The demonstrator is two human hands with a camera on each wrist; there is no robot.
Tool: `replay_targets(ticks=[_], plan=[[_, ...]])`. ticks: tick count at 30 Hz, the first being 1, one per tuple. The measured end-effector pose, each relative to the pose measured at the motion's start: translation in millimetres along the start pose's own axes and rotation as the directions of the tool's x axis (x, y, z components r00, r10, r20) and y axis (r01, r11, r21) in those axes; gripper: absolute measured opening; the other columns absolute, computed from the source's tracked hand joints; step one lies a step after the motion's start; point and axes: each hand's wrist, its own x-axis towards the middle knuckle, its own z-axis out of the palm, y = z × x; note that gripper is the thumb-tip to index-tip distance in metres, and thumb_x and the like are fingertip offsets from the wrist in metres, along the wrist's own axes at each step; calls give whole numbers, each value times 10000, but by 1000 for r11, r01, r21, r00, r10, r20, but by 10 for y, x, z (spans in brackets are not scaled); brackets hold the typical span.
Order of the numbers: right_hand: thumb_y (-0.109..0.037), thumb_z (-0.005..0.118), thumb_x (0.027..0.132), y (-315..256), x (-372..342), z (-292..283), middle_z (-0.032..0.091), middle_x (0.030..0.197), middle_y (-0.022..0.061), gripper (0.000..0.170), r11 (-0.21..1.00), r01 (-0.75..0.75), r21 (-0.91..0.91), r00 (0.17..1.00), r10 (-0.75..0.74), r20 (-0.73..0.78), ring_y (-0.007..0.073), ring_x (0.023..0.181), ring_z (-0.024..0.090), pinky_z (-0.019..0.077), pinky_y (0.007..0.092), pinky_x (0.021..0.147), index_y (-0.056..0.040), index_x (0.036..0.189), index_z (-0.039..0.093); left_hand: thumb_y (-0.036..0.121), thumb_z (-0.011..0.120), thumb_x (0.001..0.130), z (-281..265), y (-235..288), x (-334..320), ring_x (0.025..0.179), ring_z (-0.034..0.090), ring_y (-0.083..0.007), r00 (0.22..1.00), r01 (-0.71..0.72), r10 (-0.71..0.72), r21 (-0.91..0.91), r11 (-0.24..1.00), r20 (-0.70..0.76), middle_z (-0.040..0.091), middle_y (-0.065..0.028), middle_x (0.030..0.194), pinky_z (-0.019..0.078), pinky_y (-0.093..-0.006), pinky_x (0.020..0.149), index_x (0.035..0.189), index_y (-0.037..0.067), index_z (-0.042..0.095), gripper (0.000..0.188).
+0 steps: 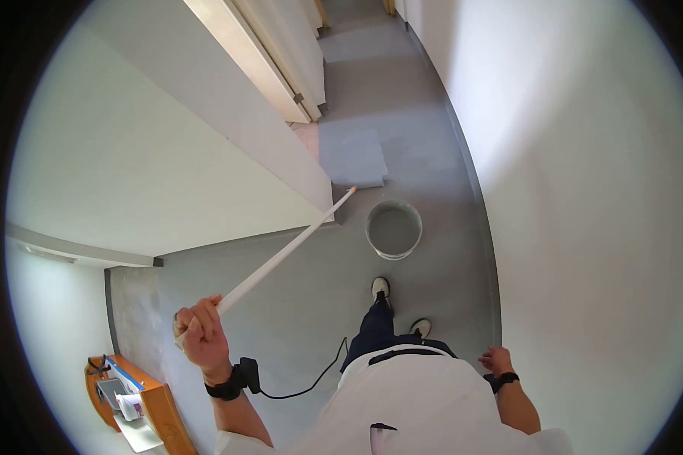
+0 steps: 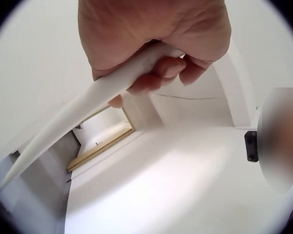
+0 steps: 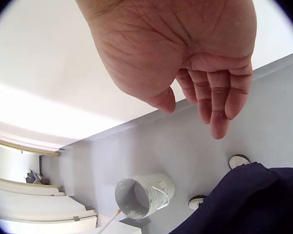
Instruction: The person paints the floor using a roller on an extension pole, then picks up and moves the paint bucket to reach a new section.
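My left hand grips a long white pole, its fingers curled round the upper end; the left wrist view shows the hand round the pole too. The pole slants down to an orange tip by the wall corner, beside a grey patch on the floor. What is fixed to its far end cannot be made out. A bucket of grey liquid stands just right of the tip. My right hand hangs at my side holding nothing, fingers loosely bent, as the right wrist view shows.
A white wall runs along the right, with a dark skirting. At left a wall corner juts out, with a doorway behind it. My shoes are close to the bucket. A wooden cabinet with items stands at the lower left.
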Motion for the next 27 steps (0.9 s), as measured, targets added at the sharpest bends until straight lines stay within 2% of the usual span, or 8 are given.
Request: replay_targets(ticks=[3, 6, 9, 12, 18, 21, 25, 27], plan=[[-196, 477, 956, -122, 137, -157, 622, 989, 182, 228, 932, 294, -214, 955, -277, 108, 308, 806, 682, 546, 367, 628, -7, 1077, 516, 23, 481, 810, 23, -42, 79, 519, 316, -120, 996, -58, 59, 15, 998, -60, 277, 15, 508, 480, -455, 883, 602, 125, 293, 299], [-189, 487, 949, -335, 246, -96, 619, 1007, 180, 234, 995, 93, -43, 996, -92, 12, 306, 791, 679, 545, 369, 643, -13, 1104, 504, 66, 503, 862, 68, -395, 357, 542, 329, -133, 1000, 10, -10, 85, 996, 6, 288, 23, 551, 449, -430, 862, 641, 124, 337, 282], [-378, 781, 695, -887, 241, -76, 687, 835, 28, 205, 859, -231, 457, 953, 295, -71, 278, 823, 648, 530, 417, 718, -188, 742, 721, 2, 482, 829, 97, -819, 683, 529, 326, -100, 997, 49, -44, 83, 995, -65, 310, 20, 545, 472, -407, 861, 606, 116, 303, 308], [-183, 492, 929, -671, 373, 30, 613, 982, 167, 246, 989, 148, 15, 988, -148, -34, 301, 786, 674, 542, 368, 631, -16, 1111, 496, 0, 504, 845, 180, -1214, 1078, 538, 346, -97, 996, 82, -80, 38, 996, -49, 334, 19, 573, 468, -379, 864, 612, 110, 313, 321], [-182, 493, 924, -609, 300, 242, 612, 942, 161, 258, 978, -96, 185, 989, 114, -89, 294, 736, 679, 539, 366, 604, -14, 1119, 500, 34, 527, 860, 528, -1795, 1884, 567, 376, -92, 997, -2, -7, 120, 993, 75, 390, 2, 593, 431, -299, 693, 613, 70, 365, 297], [-186, 502, 923, -427, 276, 344, 616, 961, 169, 278, 986, -95, 140, 993, 104, -56, 302, 734, 686, 543, 362, 604, -11, 1139, 496, 53, 532, 864, 678, -1872, 1844, 580, 385, -90, 990, -52, 29, 164, 985, 138, 419, -2, 611, 394, -275, 639, 619, 62, 382, 288], [-206, 534, 919, -1330, 311, 414, 639, 994, 170, 337, 992, 128, 7, 990, -128, -58, 289, 775, 696, 552, 346, 634, -1, 1186, 515, 68, 514, 876, 681, -1586, 1294, 585, 383, -95, 978, -69, 4, 303, 951, 208, 445, -16, 635, 344, -261, 568, 660, 38, 429, 234], [-203, 551, 912, -2334, 504, 365, 651, 949, 141, 330, 981, 5, 192, 997, 11, -78, 255, 767, 694, 548, 329, 636, -5, 1176, 531, 65, 515, 875, 547, -1396, 918, 593, 398, -99, 982, -16, -43, 305, 952, 186, 472, -26, 653, 334, -262, 541, 684, 26, 452, 204]])
